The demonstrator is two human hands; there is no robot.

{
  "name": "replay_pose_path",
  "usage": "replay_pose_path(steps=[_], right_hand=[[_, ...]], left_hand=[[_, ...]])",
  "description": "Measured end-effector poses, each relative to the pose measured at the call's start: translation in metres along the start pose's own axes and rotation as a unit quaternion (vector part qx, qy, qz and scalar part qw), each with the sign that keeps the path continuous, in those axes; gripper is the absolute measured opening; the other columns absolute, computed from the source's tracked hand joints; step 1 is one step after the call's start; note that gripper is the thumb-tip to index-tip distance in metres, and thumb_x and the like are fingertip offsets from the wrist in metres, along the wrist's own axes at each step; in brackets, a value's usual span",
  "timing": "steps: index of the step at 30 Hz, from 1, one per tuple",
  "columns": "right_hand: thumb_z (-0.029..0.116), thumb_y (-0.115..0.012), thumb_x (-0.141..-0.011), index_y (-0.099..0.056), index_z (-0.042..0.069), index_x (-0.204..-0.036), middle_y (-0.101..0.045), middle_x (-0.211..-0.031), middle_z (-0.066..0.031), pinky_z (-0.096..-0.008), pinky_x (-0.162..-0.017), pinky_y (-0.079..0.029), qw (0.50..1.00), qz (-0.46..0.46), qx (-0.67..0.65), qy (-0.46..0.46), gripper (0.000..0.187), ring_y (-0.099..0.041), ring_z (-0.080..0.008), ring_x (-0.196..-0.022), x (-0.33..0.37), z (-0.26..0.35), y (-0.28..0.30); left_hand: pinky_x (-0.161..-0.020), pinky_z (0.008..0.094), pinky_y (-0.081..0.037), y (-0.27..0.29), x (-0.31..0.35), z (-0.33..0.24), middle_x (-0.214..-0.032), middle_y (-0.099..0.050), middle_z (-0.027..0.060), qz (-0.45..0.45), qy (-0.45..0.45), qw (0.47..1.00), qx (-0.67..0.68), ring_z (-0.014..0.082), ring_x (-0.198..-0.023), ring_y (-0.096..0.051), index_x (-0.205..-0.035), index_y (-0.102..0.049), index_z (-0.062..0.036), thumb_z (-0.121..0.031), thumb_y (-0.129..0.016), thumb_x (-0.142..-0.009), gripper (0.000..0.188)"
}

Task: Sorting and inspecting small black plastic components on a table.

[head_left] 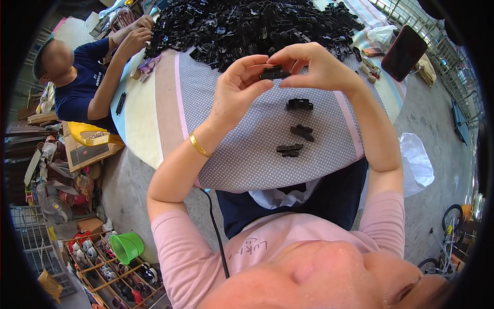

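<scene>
1. Piece in work: a small black plastic part [274,72], held above the table at the upper centre of the frame. Whether it is one moulding or two joined cannot be told; the fingers cover parts of it.

2. Left hand [239,87]: grip pinching the part's left end between thumb and fingers. Right hand [314,64]: grip closed about the right end, fingers curled; exact contact partly hidden.

3. Set apart below the hands, right of centre: an upper black part [300,104], a middle black cluster [302,132] and a lower black cluster [289,150], in a loose column. The two clusters each look like more than one piece lying together. Finished or waiting: cannot tell.

4. Left to handle: a broad heap of black parts [247,31] across the top of the frame. Judgement: if the heap is the supply, the work is at an early stage, with one part in hand, few set apart and the bulk unhandled. If it holds finished parts as well, progress cannot be read.

5. Surface: cloth-covered table [226,159], its dotted panel bare around the column.

6. Upper left: a co-worker in a navy shirt [85,82], hands at the heap's left edge; a long black part [121,103] lies alone near that person's elbow. Share done there: not readable.

7. Upper right: a dark smartphone [404,53], apart from the hands.
</scene>
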State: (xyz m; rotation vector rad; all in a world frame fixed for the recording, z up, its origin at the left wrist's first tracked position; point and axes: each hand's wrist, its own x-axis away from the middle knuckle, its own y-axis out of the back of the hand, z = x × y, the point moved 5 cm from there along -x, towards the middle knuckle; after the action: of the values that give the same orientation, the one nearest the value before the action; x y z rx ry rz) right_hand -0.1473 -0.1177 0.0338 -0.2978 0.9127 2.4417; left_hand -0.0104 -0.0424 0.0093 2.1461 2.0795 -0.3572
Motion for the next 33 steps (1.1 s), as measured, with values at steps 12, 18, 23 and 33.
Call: replay_pose_path(steps=[12, 18, 23, 33], right_hand=[[0.021, -0.063, -0.081, -0.067, 0.002, -0.091, -0.066, -0.079, -0.006, -0.0243, -0.061, -0.05, 0.988, -0.133, -0.062, -0.051, 0.022, -0.061, -0.0109, -0.068, 0.001, -0.026, 0.038], [0.026, -0.066, -0.072, -0.065, 0.01, -0.089, -0.064, -0.083, -0.0083, -0.0363, -0.072, -0.048, 0.92, -0.094, 0.365, -0.104, 0.023, -0.061, -0.0242, -0.082, 0.001, -0.03, 0.013], [0.014, -0.061, -0.074, -0.063, 0.009, -0.098, -0.062, -0.084, -0.0084, -0.0346, -0.07, -0.049, 0.909, -0.094, 0.4, -0.065, 0.025, -0.061, -0.0256, -0.078, 0.001, -0.025, -0.004], [0.009, -0.066, -0.075, -0.061, 0.0, -0.103, -0.058, -0.081, 0.0011, -0.018, -0.058, -0.041, 0.982, -0.141, 0.068, -0.11, 0.03, -0.045, -0.0049, -0.062, -0.002, -0.021, -0.003]], left_hand=[[-0.079, 0.0235, -0.047, -0.015, 0.011, 0.007, -0.097, -0.062, 0.0078, 0.114, 0.076, 0.985, -0.108, 0.0115, -0.089, -0.058, -0.11, -0.053, 0.0022, 0.002, -0.059, -0.079, 0.032], [-0.084, 0.0313, -0.043, -0.031, 0.02, 0.0, -0.101, -0.058, 0.0113, 0.27, -0.03, 0.911, -0.311, 0.0222, -0.095, -0.054, -0.097, -0.065, -0.0059, -0.016, -0.065, -0.077, 0.022], [-0.072, 0.0291, -0.046, -0.008, 0.005, -0.002, -0.088, -0.062, 0.0083, 0.138, -0.004, 0.949, -0.283, 0.0179, -0.087, -0.056, -0.095, -0.064, -0.0028, -0.007, -0.063, -0.078, 0.018], [-0.075, 0.0341, -0.046, 0.048, -0.022, 0.005, -0.091, -0.053, 0.0071, -0.041, -0.147, 0.764, -0.627, 0.0261, -0.09, -0.049, -0.086, -0.067, -0.0127, -0.006, -0.068, -0.066, 0.021]])
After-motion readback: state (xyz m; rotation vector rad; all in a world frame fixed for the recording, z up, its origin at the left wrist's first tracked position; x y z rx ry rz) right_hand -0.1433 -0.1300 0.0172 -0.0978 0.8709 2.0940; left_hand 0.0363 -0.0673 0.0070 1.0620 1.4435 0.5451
